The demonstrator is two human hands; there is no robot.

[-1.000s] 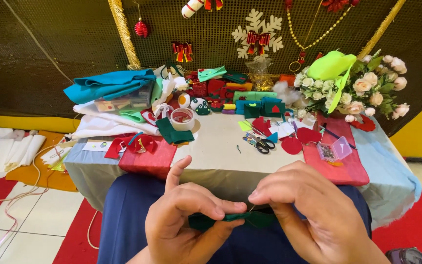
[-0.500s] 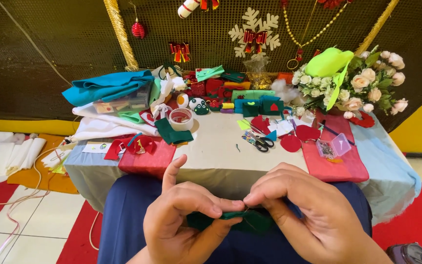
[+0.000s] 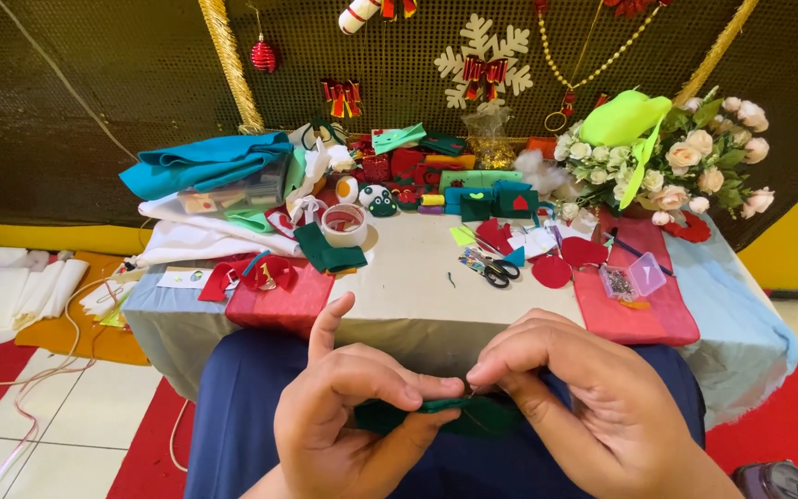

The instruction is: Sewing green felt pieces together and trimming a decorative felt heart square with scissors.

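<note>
Both hands are low over the lap: the left hand pinches the dark green felt piece between thumb and fingers, and the right hand grips its other end. Beyond them, scissors lie on the bench near a tape roll.

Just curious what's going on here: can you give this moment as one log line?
left hand: pinches green felt piece | right hand: pinches same piece | over lap | table: scissors, tape roll
</note>
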